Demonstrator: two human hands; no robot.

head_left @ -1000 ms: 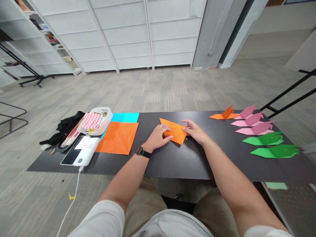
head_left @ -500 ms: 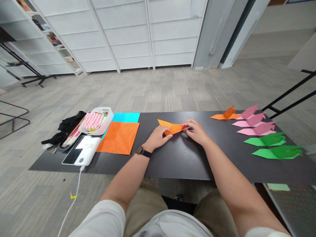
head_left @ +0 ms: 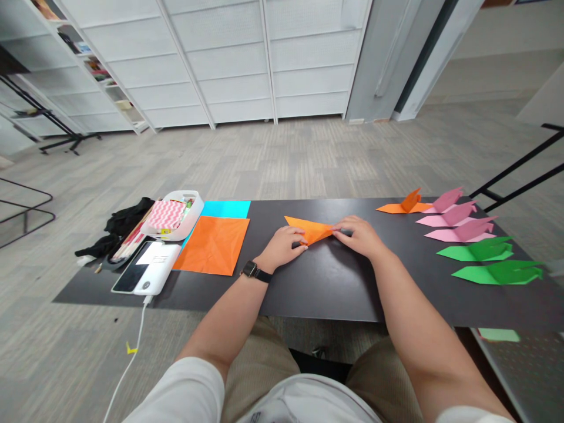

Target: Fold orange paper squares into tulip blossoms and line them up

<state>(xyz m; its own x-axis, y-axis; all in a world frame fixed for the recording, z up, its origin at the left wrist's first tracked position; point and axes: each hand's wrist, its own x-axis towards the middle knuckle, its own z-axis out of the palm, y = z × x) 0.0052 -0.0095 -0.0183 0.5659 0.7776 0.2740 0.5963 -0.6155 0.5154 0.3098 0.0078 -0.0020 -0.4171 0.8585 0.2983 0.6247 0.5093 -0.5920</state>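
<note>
A folded piece of orange paper [head_left: 312, 229] lies on the dark table between my hands, its pointed end toward the upper left. My left hand [head_left: 284, 247], with a black watch on the wrist, grips the paper's lower left edge between thumb and fingers. At the paper's right tip, my right hand [head_left: 356, 235] pinches it with thumb and forefinger. To the left rests a flat orange sheet [head_left: 214, 245], partly over a blue sheet [head_left: 229, 208].
Folded paper birds line the right side: an orange bird [head_left: 408, 204], several pink ones [head_left: 460, 230] and two green ones [head_left: 497, 272]. At the left are a white basket [head_left: 194, 214], a phone [head_left: 130, 276], a white power bank with cable [head_left: 161, 273] and black cloth [head_left: 126, 218].
The orange paper has shifted slightly right. My right hand has moved a little to the right along with the paper's tip, and my left fingers have changed position slightly at its edge.
</note>
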